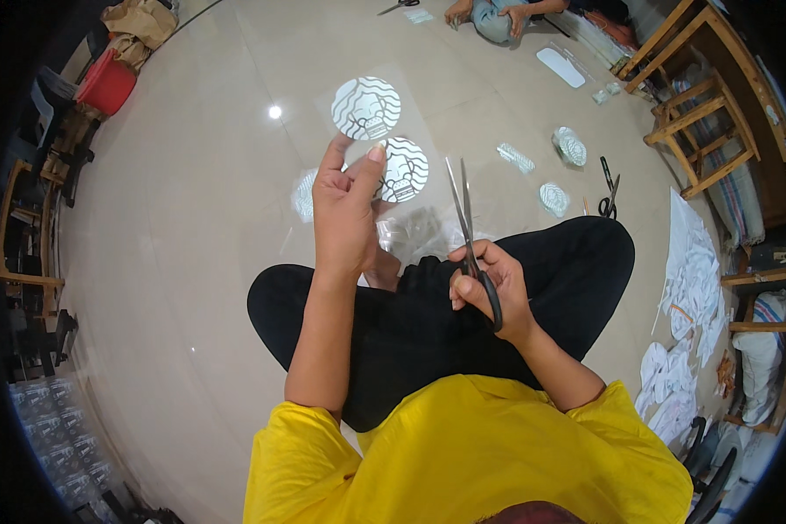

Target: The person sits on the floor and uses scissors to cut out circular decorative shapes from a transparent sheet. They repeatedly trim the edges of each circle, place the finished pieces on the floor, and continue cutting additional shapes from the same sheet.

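Observation:
My left hand [345, 210] is raised in front of my crossed legs. Its thumb and fingers pinch a clear film sheet bearing two round silver-and-white wavy-patterned decals, an upper decal [366, 108] and a lower decal [407, 169]. The thumb covers part of the lower one. In my right hand [498, 288], just right of the film, is a pair of scissors [468, 214] with black handles. Its blades point upward, slightly apart, and do not touch the film. Crumpled clear film [415, 234] lies on the floor close to my legs.
Several silver patterned pieces, including a round stack [570, 147] and a strip [516, 157], lie on the floor at right. Beyond them are other scissors [609, 206], white cut scraps [694, 262] and a wooden stool [706, 131]. Another person's hand [517, 17] shows far off; a red bucket [107, 83] stands left.

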